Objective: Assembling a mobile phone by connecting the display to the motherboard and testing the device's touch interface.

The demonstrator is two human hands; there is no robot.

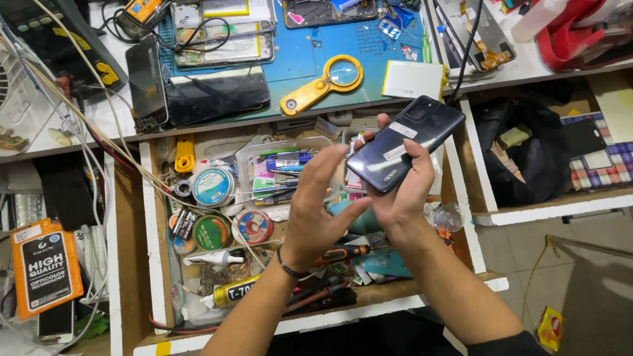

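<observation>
Dark phone (403, 144) (back up) gripped in right hand (403, 191), left hand (316, 204) open just beside.

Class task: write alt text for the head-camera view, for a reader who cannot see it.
A right hand holds a dark smartphone, back side up, while the open left hand hovers beside it. Below is an open drawer crammed with tape rolls, glue tubes and screwdrivers; a yellow magnifying glass lies on the bench.
</observation>
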